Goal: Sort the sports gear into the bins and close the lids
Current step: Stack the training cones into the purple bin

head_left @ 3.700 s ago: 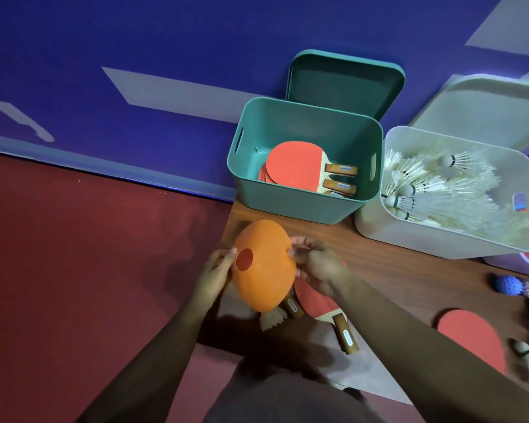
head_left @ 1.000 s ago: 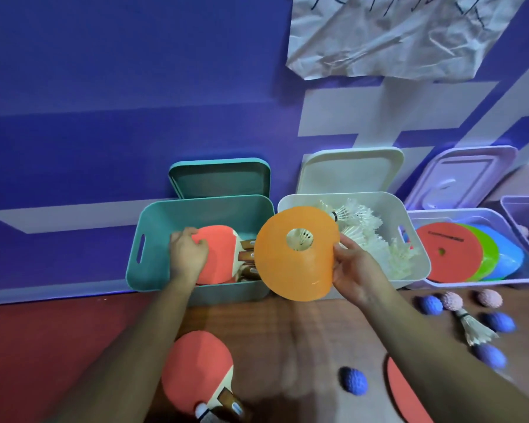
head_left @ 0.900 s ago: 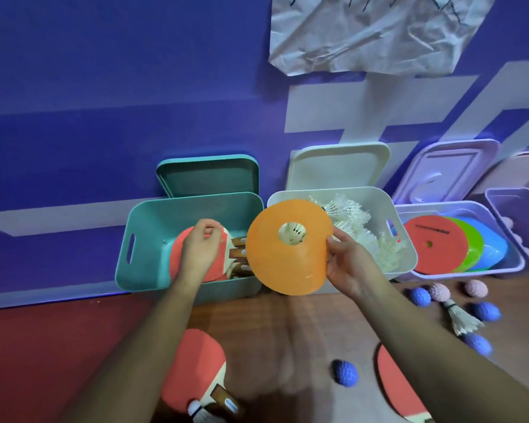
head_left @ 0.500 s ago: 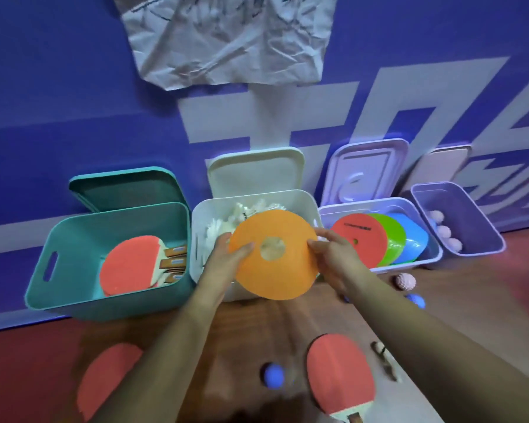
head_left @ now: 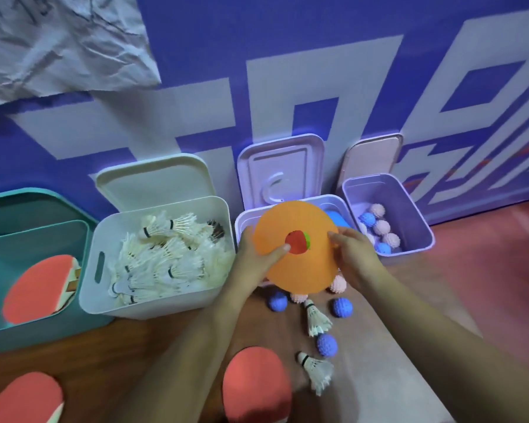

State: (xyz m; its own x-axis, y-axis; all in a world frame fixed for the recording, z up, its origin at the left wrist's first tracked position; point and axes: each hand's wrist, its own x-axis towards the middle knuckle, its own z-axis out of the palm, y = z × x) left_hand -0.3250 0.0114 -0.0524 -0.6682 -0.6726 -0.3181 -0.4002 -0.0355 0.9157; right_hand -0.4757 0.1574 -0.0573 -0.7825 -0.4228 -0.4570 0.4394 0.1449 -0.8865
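Observation:
Both hands hold an orange disc cone (head_left: 300, 270) by its edges over the lilac bin (head_left: 242, 219). My left hand (head_left: 257, 259) grips its left side, thumb near the centre hole. My right hand (head_left: 353, 257) grips the right edge. Through the hole show red and green cones inside that bin; a blue cone (head_left: 336, 219) peeks out behind. The teal bin (head_left: 40, 325) holds red paddles, the white bin (head_left: 153, 303) shuttlecocks, the purple bin (head_left: 416, 221) spiky balls. All lids stand open against the wall.
On the wooden board lie two red paddles (head_left: 255, 386) (head_left: 22, 399), two shuttlecocks (head_left: 316, 320) (head_left: 316, 372), and several blue and pink spiky balls (head_left: 326, 345). A blue wall with crumpled paper (head_left: 58, 44) stands behind the bins. Red floor lies to the right.
The view swung right. My left hand left the paddle in the teal bin and joined the right on the orange cone, which moved from before the white bin to over the lilac bin.

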